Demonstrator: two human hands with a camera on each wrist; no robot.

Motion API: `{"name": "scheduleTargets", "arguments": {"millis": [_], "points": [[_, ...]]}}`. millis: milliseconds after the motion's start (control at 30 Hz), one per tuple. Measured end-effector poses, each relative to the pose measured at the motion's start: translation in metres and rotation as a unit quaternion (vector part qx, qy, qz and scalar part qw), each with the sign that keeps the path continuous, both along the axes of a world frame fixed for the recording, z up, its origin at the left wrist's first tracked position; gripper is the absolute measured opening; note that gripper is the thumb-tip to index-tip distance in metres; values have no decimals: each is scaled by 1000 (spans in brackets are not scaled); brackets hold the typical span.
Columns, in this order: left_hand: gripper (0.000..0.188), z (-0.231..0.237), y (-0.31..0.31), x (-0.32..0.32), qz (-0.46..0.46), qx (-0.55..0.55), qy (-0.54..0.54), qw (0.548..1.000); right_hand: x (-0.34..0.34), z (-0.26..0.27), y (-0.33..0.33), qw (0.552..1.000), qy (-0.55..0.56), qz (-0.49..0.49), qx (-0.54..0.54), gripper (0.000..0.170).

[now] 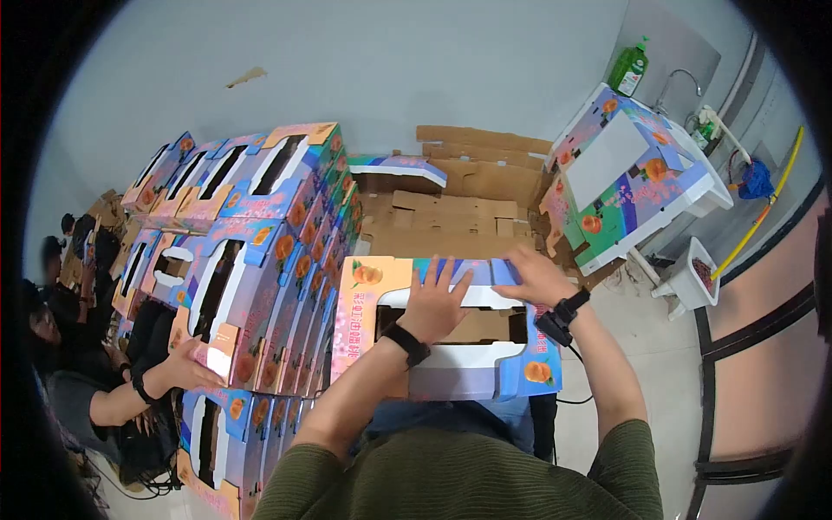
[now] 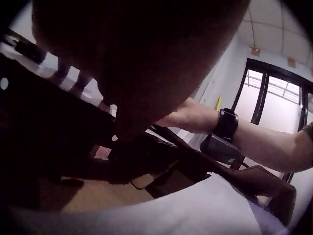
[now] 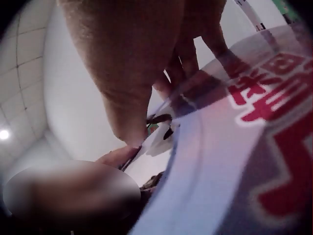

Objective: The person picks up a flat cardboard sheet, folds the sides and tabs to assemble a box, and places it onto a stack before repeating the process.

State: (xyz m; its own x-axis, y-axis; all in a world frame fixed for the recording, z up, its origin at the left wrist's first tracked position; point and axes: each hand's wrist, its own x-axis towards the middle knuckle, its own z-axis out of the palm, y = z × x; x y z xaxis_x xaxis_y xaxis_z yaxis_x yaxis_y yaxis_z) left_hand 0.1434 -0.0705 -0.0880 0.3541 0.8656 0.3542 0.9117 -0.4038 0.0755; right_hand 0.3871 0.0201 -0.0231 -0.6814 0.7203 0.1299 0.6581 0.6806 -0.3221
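A printed cardboard fruit box [image 1: 357,334] with peach pictures is in front of me, its slotted top facing up. My left hand [image 1: 435,305] lies over the slot, fingers spread and straight on the far edge of the top. Dark in the left wrist view, the same hand [image 2: 132,58] reaches over the opening. My right hand [image 1: 539,279] rests on the box's far right corner, thumb apart from the fingers. In the right wrist view, the right hand's fingers [image 3: 215,39] extend over the purple printed panel [image 3: 210,147].
Stacked fruit boxes [image 1: 286,251] stand on the left, with another person's hand [image 1: 186,368] on them. Flattened brown cardboard [image 1: 451,217] lies beyond my box. At right, a box [image 1: 641,195] leans by a sink below a green soap bottle [image 1: 629,69]; a white bin [image 1: 693,277] stands near.
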Motion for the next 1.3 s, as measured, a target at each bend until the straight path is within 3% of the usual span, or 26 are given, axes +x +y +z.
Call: {"name": "scheduleTargets", "arguments": {"millis": [233, 367, 433, 567, 633, 700, 800, 900, 1000, 1133, 1233, 1300], "points": [[81, -5, -1, 3, 12, 12, 20, 1000, 3, -2, -4, 998, 53, -27, -16, 64], [76, -7, 2, 1, 17, 2, 6, 1000, 32, 16, 11, 983, 180, -48, -5, 71], [73, -3, 3, -3, 1, -30, -7, 1000, 40, 39, 2, 980, 162, -71, -86, 73], [73, 54, 5, -25, -64, -180, -23, 981, 42, 34, -26, 996, 80, -37, -28, 76], [73, 66, 9, -56, -117, -231, -84, 962, 34, 30, -52, 992, 125, -9, -24, 78], [76, 77, 15, -88, -115, -233, -46, 965, 45, 1, -60, 999, 28, 21, 0, 81], [78, 105, -1, -116, 11, -238, 65, 969, 47, -25, -75, 998, -54, 18, 16, 83], [79, 87, -1, -132, 20, -220, 58, 974, 43, -25, -75, 998, -58, 5, -20, 83], [74, 60, 17, -132, -71, -168, 38, 982, 45, -26, -70, 998, -45, 13, -38, 83], [60, 36, 27, -120, -112, -3, 94, 989, 49, -30, -69, 998, -53, 25, -21, 78], [45, 48, 25, -108, -84, -67, 141, 984, 47, -26, -75, 998, -56, 21, -36, 72], [35, 38, 27, -101, -56, -32, 144, 987, 48, -19, -76, 998, -49, 19, -36, 68]]}}
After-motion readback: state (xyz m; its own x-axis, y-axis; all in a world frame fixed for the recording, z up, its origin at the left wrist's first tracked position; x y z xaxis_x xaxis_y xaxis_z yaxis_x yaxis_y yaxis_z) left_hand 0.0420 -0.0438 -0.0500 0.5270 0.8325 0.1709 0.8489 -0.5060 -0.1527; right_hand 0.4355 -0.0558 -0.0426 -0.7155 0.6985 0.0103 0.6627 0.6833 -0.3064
